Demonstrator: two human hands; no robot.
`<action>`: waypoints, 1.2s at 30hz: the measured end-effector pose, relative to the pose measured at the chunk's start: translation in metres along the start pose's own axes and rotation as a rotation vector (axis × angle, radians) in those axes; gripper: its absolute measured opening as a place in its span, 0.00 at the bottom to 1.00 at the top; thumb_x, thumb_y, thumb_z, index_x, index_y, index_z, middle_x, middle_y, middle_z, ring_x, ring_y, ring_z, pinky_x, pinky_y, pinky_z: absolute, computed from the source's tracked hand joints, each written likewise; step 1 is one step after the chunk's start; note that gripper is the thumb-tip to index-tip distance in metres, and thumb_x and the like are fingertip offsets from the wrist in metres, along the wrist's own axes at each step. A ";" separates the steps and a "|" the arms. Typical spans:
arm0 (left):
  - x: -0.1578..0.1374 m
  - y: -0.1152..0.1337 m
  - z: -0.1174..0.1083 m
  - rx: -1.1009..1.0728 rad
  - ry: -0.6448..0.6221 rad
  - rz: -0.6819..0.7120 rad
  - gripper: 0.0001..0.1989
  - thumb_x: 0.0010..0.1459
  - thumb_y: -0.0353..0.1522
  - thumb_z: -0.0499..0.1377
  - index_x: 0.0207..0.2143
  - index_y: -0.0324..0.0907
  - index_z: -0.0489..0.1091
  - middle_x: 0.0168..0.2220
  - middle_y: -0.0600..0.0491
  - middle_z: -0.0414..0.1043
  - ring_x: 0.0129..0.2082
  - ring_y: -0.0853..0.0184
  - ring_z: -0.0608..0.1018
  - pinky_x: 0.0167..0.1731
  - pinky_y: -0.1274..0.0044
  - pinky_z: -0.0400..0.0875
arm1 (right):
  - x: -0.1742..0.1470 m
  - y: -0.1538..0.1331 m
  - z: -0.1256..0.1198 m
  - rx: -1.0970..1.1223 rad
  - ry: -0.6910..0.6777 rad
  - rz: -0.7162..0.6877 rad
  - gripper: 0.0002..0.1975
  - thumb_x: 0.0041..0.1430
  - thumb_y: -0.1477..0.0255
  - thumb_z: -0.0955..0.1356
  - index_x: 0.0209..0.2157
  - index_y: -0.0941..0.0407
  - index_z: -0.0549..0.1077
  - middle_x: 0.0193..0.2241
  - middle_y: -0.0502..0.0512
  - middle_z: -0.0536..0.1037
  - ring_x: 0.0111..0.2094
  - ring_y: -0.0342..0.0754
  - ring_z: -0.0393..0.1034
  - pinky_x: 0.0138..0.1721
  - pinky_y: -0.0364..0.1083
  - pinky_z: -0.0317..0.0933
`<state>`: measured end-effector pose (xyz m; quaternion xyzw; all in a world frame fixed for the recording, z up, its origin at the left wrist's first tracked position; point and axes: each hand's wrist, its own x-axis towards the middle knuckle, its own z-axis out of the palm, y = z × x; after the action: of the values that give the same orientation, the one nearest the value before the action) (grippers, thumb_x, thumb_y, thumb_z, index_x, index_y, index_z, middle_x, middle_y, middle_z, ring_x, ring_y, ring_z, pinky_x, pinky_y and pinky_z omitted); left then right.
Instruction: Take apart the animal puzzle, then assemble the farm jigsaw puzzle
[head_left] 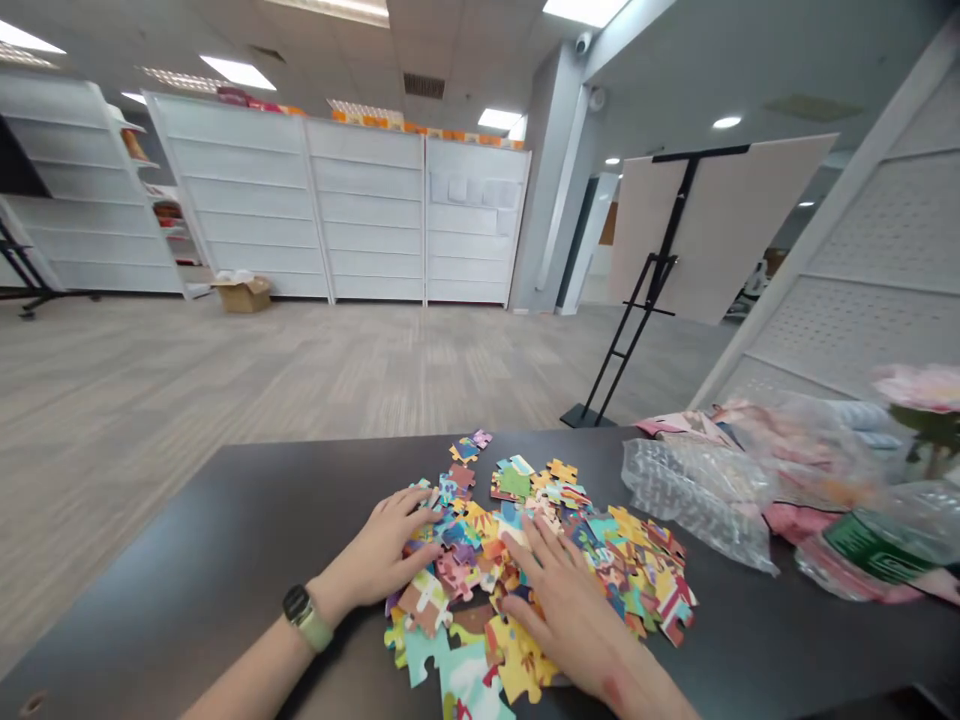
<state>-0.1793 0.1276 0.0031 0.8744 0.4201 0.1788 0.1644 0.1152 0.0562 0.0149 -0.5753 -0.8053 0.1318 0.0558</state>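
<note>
A loose heap of colourful jigsaw puzzle pieces (517,655) covers the middle of the dark table (247,540). On the heap's left edge lies my left hand (394,545), fingers stretched out and thumb apart, touching pieces. A watch with a pale green strap (307,618) is on that wrist. My right hand (559,600) rests palm down on the centre of the heap, its fingers spread. Neither hand grips a piece that I can see; what lies under the palms is hidden. A small purple piece (481,438) sits at the far end of the heap.
Bubble wrap (697,490), pink plastic packaging (806,450) and a bottle with a green label (877,545) lie on the table's right side, near a pink flower (919,388). Beyond the table stand a black easel (660,270) and white shelves (367,210).
</note>
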 end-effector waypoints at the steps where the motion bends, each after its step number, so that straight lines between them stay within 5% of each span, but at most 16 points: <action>1: 0.000 0.000 -0.001 -0.010 0.006 0.001 0.18 0.67 0.43 0.55 0.55 0.47 0.72 0.65 0.45 0.62 0.66 0.51 0.62 0.64 0.56 0.58 | -0.001 0.003 0.000 -0.023 0.025 0.030 0.32 0.67 0.53 0.62 0.67 0.51 0.61 0.71 0.61 0.52 0.71 0.63 0.41 0.68 0.64 0.43; 6: 0.003 0.005 -0.004 -0.079 0.049 -0.021 0.17 0.68 0.41 0.53 0.55 0.46 0.69 0.64 0.44 0.61 0.64 0.54 0.64 0.61 0.59 0.63 | 0.024 0.005 -0.020 0.009 0.121 -0.017 0.25 0.69 0.58 0.60 0.60 0.55 0.70 0.67 0.62 0.62 0.69 0.58 0.51 0.67 0.60 0.46; 11: 0.001 0.012 -0.007 -0.050 0.029 -0.009 0.22 0.67 0.44 0.55 0.59 0.48 0.66 0.66 0.44 0.59 0.66 0.52 0.61 0.63 0.57 0.60 | 0.129 -0.001 -0.050 0.033 0.094 0.004 0.28 0.72 0.60 0.55 0.68 0.54 0.57 0.71 0.64 0.52 0.70 0.57 0.47 0.66 0.58 0.47; 16: -0.006 0.024 -0.019 0.025 -0.176 0.079 0.46 0.49 0.57 0.65 0.67 0.55 0.57 0.72 0.47 0.48 0.70 0.40 0.51 0.65 0.46 0.46 | 0.189 -0.007 -0.037 0.005 -0.108 -0.064 0.31 0.70 0.52 0.55 0.68 0.51 0.58 0.71 0.64 0.51 0.71 0.63 0.44 0.65 0.63 0.44; 20: -0.011 0.049 -0.021 0.032 -0.344 0.184 0.59 0.41 0.58 0.68 0.71 0.59 0.45 0.74 0.48 0.38 0.70 0.33 0.44 0.63 0.39 0.38 | 0.155 -0.008 -0.022 -0.038 -0.140 -0.155 0.29 0.71 0.53 0.53 0.67 0.49 0.61 0.69 0.61 0.56 0.69 0.62 0.49 0.65 0.63 0.43; 24: -0.017 0.073 -0.012 0.029 -0.420 0.224 0.51 0.47 0.56 0.66 0.70 0.61 0.49 0.74 0.51 0.40 0.69 0.31 0.46 0.62 0.36 0.39 | 0.108 -0.006 -0.027 -0.066 -0.083 -0.192 0.25 0.72 0.60 0.52 0.61 0.49 0.70 0.62 0.61 0.68 0.62 0.61 0.59 0.62 0.62 0.47; 28: -0.021 0.081 -0.005 0.046 -0.349 0.202 0.40 0.53 0.51 0.65 0.67 0.60 0.57 0.73 0.52 0.46 0.70 0.37 0.50 0.64 0.40 0.43 | 0.074 -0.010 -0.031 -0.055 -0.049 -0.208 0.23 0.72 0.65 0.54 0.59 0.48 0.71 0.54 0.58 0.75 0.56 0.56 0.65 0.59 0.58 0.53; 33: -0.019 0.069 -0.002 0.112 -0.208 0.129 0.19 0.59 0.41 0.62 0.53 0.54 0.71 0.66 0.53 0.61 0.66 0.46 0.60 0.64 0.48 0.54 | 0.019 -0.021 -0.013 -0.020 0.039 -0.145 0.29 0.71 0.55 0.57 0.68 0.49 0.58 0.68 0.62 0.60 0.67 0.62 0.51 0.64 0.62 0.47; 36: -0.016 0.057 0.000 0.148 -0.156 0.102 0.14 0.61 0.41 0.60 0.49 0.51 0.72 0.64 0.52 0.64 0.64 0.47 0.63 0.62 0.48 0.57 | -0.013 -0.025 0.000 0.026 0.023 -0.108 0.35 0.67 0.46 0.58 0.70 0.47 0.54 0.72 0.59 0.48 0.71 0.63 0.40 0.68 0.63 0.38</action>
<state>-0.1495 0.0809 0.0250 0.9156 0.3731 0.0869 0.1222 0.0965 0.0361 0.0223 -0.5317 -0.8327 0.1325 0.0793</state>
